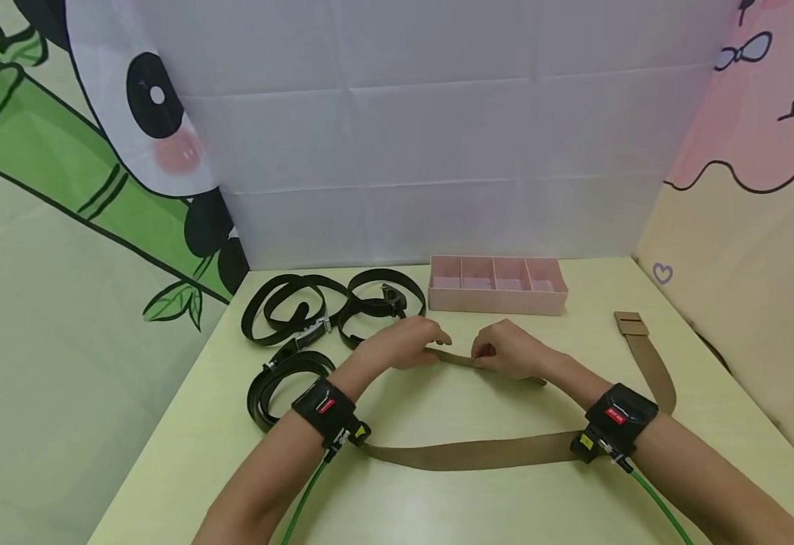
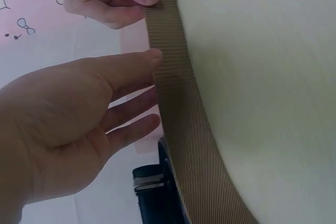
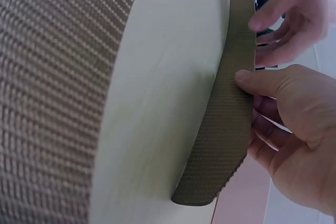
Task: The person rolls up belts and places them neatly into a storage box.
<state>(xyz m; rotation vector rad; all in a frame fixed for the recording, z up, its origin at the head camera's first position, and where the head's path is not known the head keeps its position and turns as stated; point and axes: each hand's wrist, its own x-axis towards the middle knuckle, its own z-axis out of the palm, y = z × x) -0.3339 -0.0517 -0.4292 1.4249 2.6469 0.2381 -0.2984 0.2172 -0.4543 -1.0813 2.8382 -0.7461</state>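
Observation:
A tan webbing belt [image 1: 478, 454] loops across the table, standing partly on edge. My left hand [image 1: 403, 342] pinches its far stretch near the edge, thumb on the near face, as the left wrist view shows. Close by on the right, my right hand [image 1: 511, 350] pinches the same strap between thumb and fingers. Beyond the right hand sticks out the belt's cut free end [image 3: 197, 198]. A tan buckle or clasp end [image 1: 631, 324] lies flat at the right side of the table. My left forearm hides part of the loop.
Several black belts [image 1: 288, 288] lie coiled at the back left, with metal buckles [image 1: 315, 331]. At the back stands a pink divided box [image 1: 499, 303]. A white cloth [image 1: 437, 136] hangs behind the table. Green cables [image 1: 662, 507] run from the wrist cameras.

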